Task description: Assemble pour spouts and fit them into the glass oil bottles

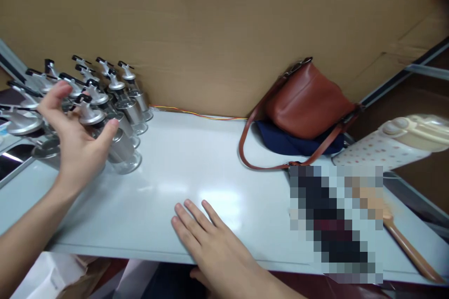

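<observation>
Several oil dispenser bottles stand in a tight group at the left of the white table. They have clear glass bases, silver bodies and silver spout tops with black levers. My left hand is at the front of this group, thumb and fingers spread apart, close to the spout top of the front bottle. It partly covers the bottles behind it, and I cannot tell whether it touches one. Over the table's front edge, my right hand lies palm down with its fingers stretched out and nothing in it.
A brown leather bag rests on dark blue cloth at the back right. Beside it a dotted bottle leans; a wooden-handled brush lies near a blurred-out patch. Cardboard walls the back, with thin wires along its foot.
</observation>
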Demonstrator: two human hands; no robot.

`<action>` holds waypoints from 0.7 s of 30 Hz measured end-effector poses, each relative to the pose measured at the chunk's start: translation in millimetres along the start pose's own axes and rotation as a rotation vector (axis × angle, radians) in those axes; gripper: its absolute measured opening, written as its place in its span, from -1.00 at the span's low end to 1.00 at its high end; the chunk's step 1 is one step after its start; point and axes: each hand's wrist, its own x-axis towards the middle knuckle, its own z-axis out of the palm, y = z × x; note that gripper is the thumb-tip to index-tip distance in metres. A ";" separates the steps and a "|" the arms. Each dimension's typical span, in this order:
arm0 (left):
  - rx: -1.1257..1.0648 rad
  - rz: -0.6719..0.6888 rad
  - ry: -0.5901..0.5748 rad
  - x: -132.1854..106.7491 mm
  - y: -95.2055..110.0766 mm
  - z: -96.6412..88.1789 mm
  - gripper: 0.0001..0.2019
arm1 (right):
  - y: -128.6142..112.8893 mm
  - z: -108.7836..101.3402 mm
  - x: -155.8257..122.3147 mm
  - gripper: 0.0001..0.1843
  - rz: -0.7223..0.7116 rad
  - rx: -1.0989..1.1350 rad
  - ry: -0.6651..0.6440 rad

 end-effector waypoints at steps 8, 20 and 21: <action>-0.462 -0.374 -0.150 -15.4 32.8 16.1 -0.54 | -1.4 1.8 -0.4 -0.18 0.080 0.027 0.010; -0.905 -0.464 -0.778 -41.7 94.1 45.7 -0.83 | -3.5 -0.2 -0.1 -0.23 0.073 -0.016 0.004; -0.931 -0.457 -0.779 -41.4 93.8 45.7 -0.81 | -3.1 -0.7 -0.4 -0.26 0.070 -0.016 0.013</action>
